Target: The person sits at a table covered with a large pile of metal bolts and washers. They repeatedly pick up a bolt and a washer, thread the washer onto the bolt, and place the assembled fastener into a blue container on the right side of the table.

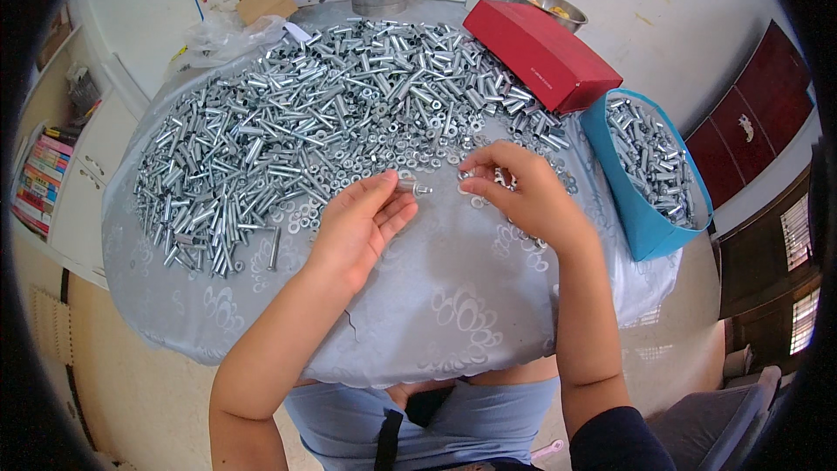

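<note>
Silvery metal sits pinched at the tips of my left hand (357,222): a short bolt sleeve (413,185) clamped between thumb and fingers, its free end sticking out to the right just above the frame's centre. My left forearm rises from the lower left, palm turned up. My right hand (523,192) comes in from the lower right, wrist bent, its fingertips closed on a small washer (475,180) taken from the loose washers (384,157) beneath; sleeve and washer lie near each other but apart. Both hands hover over a grey patterned tablecloth (436,296). Behind them a broad heap of bolts and sleeves (288,113) fills the upper left. A red box (540,52) lies upper right, with a blue bag (645,183) of finished pieces at the right.
</note>
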Motion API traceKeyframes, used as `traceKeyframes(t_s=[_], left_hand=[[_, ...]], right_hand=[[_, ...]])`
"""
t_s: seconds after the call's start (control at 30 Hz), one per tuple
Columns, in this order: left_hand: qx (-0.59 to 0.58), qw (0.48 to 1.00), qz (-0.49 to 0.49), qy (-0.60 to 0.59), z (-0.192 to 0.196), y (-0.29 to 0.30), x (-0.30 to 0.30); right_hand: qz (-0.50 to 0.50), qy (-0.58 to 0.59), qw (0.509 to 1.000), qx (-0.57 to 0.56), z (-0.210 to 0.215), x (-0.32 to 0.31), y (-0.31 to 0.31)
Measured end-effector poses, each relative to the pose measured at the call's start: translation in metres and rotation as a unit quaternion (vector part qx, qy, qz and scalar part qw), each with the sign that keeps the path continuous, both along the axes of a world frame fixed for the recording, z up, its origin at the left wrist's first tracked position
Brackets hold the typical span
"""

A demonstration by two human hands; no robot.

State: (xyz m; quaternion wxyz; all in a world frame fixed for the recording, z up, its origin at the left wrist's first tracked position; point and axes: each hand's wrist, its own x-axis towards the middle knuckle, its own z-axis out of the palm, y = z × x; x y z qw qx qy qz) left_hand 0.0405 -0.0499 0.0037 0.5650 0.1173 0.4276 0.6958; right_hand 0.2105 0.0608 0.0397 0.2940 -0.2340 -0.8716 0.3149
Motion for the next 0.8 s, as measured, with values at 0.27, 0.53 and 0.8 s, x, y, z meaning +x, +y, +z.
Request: traceKeyframes(t_s=[0.27,0.53,0.8], left_hand=[[0.017,1.000,-0.004,0.024,0.002,-0.002,0.002],[0.015,0.999,0.019,0.046,0.004,-0.002,0.002],[0.055,0.988,0.060,0.133,0.010,-0.002,0.005]], right_hand=[[0.069,0.102,0.992,0.000,-0.007,-0.018,-0.020],[0.070,0.123,0.984,0.104,-0.014,-0.023,-0.023],[0.040,0.106,0.981,0.157,-0.016,-0.027,-0.027]])
